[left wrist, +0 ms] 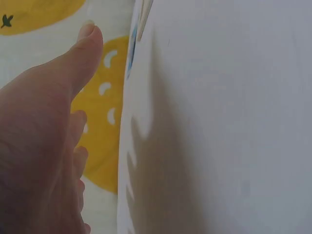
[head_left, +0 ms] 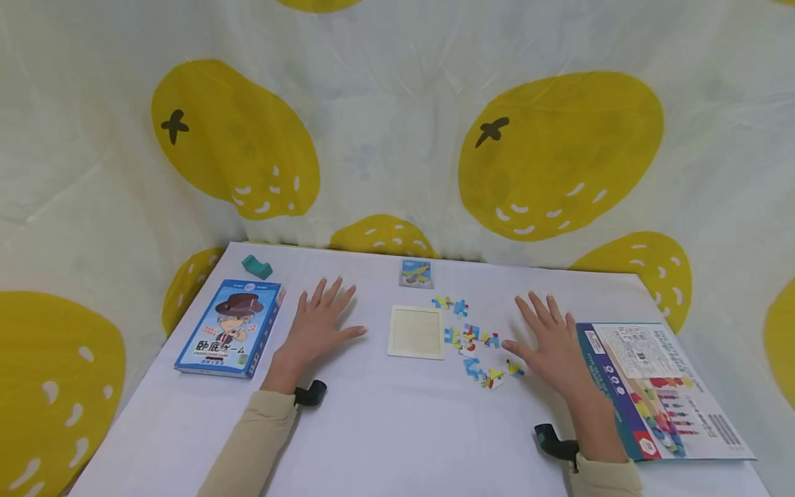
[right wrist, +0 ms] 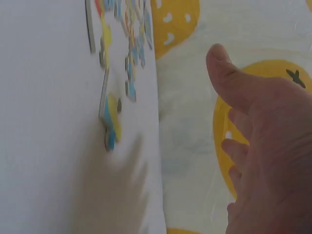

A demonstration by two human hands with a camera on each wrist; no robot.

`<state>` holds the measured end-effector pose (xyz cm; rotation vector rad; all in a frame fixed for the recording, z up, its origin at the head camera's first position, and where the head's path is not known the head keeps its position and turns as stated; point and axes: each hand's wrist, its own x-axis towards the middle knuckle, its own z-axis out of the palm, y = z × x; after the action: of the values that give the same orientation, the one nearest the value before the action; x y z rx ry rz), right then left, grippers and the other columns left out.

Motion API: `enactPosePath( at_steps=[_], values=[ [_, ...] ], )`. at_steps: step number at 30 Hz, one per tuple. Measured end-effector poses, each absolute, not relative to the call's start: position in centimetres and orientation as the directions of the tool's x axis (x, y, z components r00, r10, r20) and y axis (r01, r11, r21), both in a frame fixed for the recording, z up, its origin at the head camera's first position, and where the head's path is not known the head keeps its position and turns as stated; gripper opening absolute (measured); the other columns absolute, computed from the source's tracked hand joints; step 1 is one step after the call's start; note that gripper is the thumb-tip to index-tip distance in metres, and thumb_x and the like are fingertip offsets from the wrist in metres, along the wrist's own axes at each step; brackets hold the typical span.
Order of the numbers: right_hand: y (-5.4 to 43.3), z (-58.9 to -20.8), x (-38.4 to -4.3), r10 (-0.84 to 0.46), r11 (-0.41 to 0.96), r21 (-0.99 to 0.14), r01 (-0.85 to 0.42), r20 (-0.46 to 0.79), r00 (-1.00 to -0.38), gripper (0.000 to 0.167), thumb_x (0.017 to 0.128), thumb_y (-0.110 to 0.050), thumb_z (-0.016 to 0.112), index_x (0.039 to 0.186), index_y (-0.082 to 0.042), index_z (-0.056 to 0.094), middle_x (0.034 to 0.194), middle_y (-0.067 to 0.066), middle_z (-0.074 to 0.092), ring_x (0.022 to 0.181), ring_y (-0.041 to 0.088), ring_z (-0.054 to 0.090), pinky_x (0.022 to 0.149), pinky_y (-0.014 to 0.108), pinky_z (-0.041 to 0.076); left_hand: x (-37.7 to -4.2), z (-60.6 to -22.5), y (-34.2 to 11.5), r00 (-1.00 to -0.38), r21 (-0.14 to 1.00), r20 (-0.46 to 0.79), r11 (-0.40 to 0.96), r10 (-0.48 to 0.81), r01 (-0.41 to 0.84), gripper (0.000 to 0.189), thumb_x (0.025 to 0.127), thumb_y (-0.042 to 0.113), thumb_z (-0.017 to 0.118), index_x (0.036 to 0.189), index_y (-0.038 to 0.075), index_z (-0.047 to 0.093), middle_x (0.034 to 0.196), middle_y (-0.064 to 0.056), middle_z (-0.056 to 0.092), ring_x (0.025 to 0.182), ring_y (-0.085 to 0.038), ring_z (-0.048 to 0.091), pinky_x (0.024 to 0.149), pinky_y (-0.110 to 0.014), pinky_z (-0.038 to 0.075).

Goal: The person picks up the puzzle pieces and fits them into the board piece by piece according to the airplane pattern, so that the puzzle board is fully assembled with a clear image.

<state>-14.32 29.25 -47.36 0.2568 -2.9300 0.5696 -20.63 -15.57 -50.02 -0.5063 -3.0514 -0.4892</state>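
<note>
My left hand (head_left: 319, 324) hovers over the white table with its fingers spread, between a blue game box and a square wooden puzzle frame (head_left: 416, 333). In the left wrist view its thumb (left wrist: 87, 48) stands away from the fingers, and the hand holds nothing. My right hand (head_left: 549, 348) is likewise spread above the table, just right of several loose jigsaw pieces (head_left: 470, 338). One yellow and blue jigsaw piece (right wrist: 112, 117) shows below that hand in the right wrist view. Behind the frame lies a small picture card (head_left: 416, 274) with a yellow plane on blue.
The blue game box (head_left: 230, 328) lies at the left, with a teal curved block (head_left: 257, 267) behind it. A large flat box (head_left: 664, 390) lies at the right under the right forearm's side. Behind the table hangs a curtain (head_left: 385, 138) printed with yellow fruit.
</note>
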Motion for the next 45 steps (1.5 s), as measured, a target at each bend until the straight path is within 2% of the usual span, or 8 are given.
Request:
enactPosePath(
  at_steps=[5, 9, 14, 21, 28, 34, 39, 45],
  values=[
    [27.6, -47.3, -14.2, -0.191, 0.87, -0.425, -0.251, 0.179, -0.965, 0.088, 0.084, -0.041, 0.077, 0.157, -0.027, 0.03, 0.165, 0.011, 0.027, 0.154, 0.039, 0.011, 0.121, 0.066, 0.005, -20.5, -50.4, -14.0, -0.931, 0.304, 0.051, 0.882, 0.362, 0.359, 0.091, 0.085, 0.078, 0.05, 0.159, 0.035, 0.021, 0.169, 0.001, 0.01, 0.157, -0.032, -0.001, 0.121, -0.066, 0.003],
    [26.4, -47.0, -13.9, -0.202, 0.857, -0.464, -0.223, 0.096, -0.975, 0.084, 0.084, -0.039, 0.078, 0.155, -0.026, 0.036, 0.163, 0.009, 0.032, 0.154, 0.037, 0.016, 0.119, 0.067, 0.013, -20.2, -50.5, -12.7, -0.919, 0.295, 0.022, 0.876, 0.394, 0.382, 0.09, 0.085, 0.079, 0.048, 0.159, 0.036, 0.019, 0.169, 0.002, 0.01, 0.157, -0.031, 0.001, 0.121, -0.065, 0.005],
    [25.0, -46.5, -13.2, -0.205, 0.85, -0.498, -0.17, -0.016, -0.979, 0.072, 0.084, -0.037, 0.078, 0.148, -0.022, 0.048, 0.158, 0.01, 0.04, 0.149, 0.039, 0.026, 0.111, 0.069, 0.03, -19.4, -50.6, -11.1, -0.897, 0.33, -0.045, 0.855, 0.439, 0.401, 0.09, 0.085, 0.08, 0.047, 0.159, 0.038, 0.016, 0.169, 0.004, 0.008, 0.158, -0.028, 0.0, 0.122, -0.064, 0.006],
    [23.8, -46.3, -12.7, -0.195, 0.863, -0.489, -0.127, -0.091, -0.977, 0.054, 0.081, -0.028, 0.082, 0.131, -0.018, 0.065, 0.14, 0.011, 0.057, 0.133, 0.037, 0.045, 0.105, 0.062, 0.043, -18.8, -50.6, -9.5, -0.875, 0.331, -0.054, 0.836, 0.481, 0.439, 0.088, 0.086, 0.078, 0.049, 0.158, 0.036, 0.022, 0.169, 0.004, 0.014, 0.157, -0.028, 0.004, 0.122, -0.063, 0.009],
    [22.9, -47.1, -12.7, -0.262, 0.875, -0.436, -0.21, -0.062, -0.963, 0.039, 0.075, -0.019, 0.086, 0.112, -0.018, 0.074, 0.114, -0.001, 0.068, 0.114, 0.023, 0.054, 0.1, 0.05, 0.044, -18.8, -50.9, -8.6, -0.852, 0.313, -0.08, 0.824, 0.517, 0.471, 0.083, 0.089, 0.075, 0.048, 0.158, 0.034, 0.024, 0.168, 0.007, 0.015, 0.157, -0.027, 0.007, 0.122, -0.064, 0.009],
    [22.0, -47.5, -12.8, -0.241, 0.897, -0.4, -0.186, -0.092, -0.966, 0.03, 0.075, -0.012, 0.085, 0.102, -0.018, 0.073, 0.11, 0.001, 0.065, 0.11, 0.023, 0.055, 0.099, 0.049, 0.049, -18.8, -51.0, -8.3, -0.849, 0.295, -0.062, 0.822, 0.525, 0.487, 0.078, 0.092, 0.07, 0.049, 0.156, 0.028, 0.034, 0.166, 0.01, 0.023, 0.156, -0.024, 0.016, 0.121, -0.064, 0.013],
    [21.8, -47.8, -12.9, -0.237, 0.887, -0.427, -0.177, -0.093, -0.967, 0.03, 0.075, -0.008, 0.084, 0.099, -0.019, 0.071, 0.105, -0.001, 0.063, 0.102, 0.018, 0.054, 0.095, 0.042, 0.051, -18.8, -50.7, -8.6, -0.851, 0.322, -0.075, 0.821, 0.519, 0.472, 0.081, 0.091, 0.067, 0.054, 0.156, 0.024, 0.033, 0.165, 0.01, 0.025, 0.156, -0.024, 0.017, 0.122, -0.061, 0.013],
    [21.6, -47.9, -12.8, -0.224, 0.872, -0.466, -0.148, -0.112, -0.968, 0.032, 0.075, -0.004, 0.083, 0.099, -0.019, 0.069, 0.104, -0.002, 0.06, 0.102, 0.017, 0.052, 0.094, 0.039, 0.051, -19.0, -50.7, -9.0, -0.859, 0.342, -0.078, 0.823, 0.507, 0.454, 0.083, 0.089, 0.065, 0.059, 0.156, 0.023, 0.033, 0.164, 0.01, 0.027, 0.155, -0.023, 0.019, 0.123, -0.059, 0.015]
  ],
)
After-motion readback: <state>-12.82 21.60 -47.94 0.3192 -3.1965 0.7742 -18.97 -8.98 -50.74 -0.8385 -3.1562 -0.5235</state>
